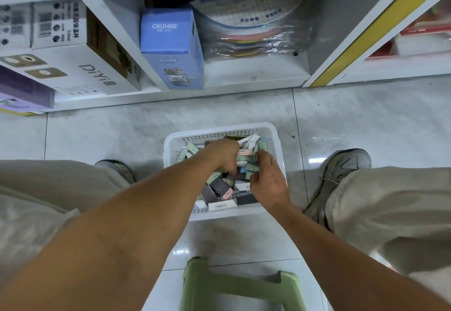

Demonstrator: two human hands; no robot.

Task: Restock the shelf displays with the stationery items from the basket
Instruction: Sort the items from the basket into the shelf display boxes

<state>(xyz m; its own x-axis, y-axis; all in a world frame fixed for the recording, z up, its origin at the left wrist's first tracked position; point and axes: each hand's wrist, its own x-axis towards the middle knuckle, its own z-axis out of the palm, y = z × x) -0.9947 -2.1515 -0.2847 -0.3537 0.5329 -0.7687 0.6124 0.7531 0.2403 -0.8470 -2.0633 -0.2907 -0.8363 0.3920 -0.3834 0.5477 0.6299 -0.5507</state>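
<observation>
Tiled floor bears white slotted basket of pastel erasers

The basket is sitting on the floor between the person's two shoes, in front of the shelf, and is holding a heap of small stationery boxes. Both hands, the left hand and the right hand, are reaching down into that heap side by side. A stool is standing nearest the person, while on the shelf a carton is standing left of wrapped packs.
</observation>
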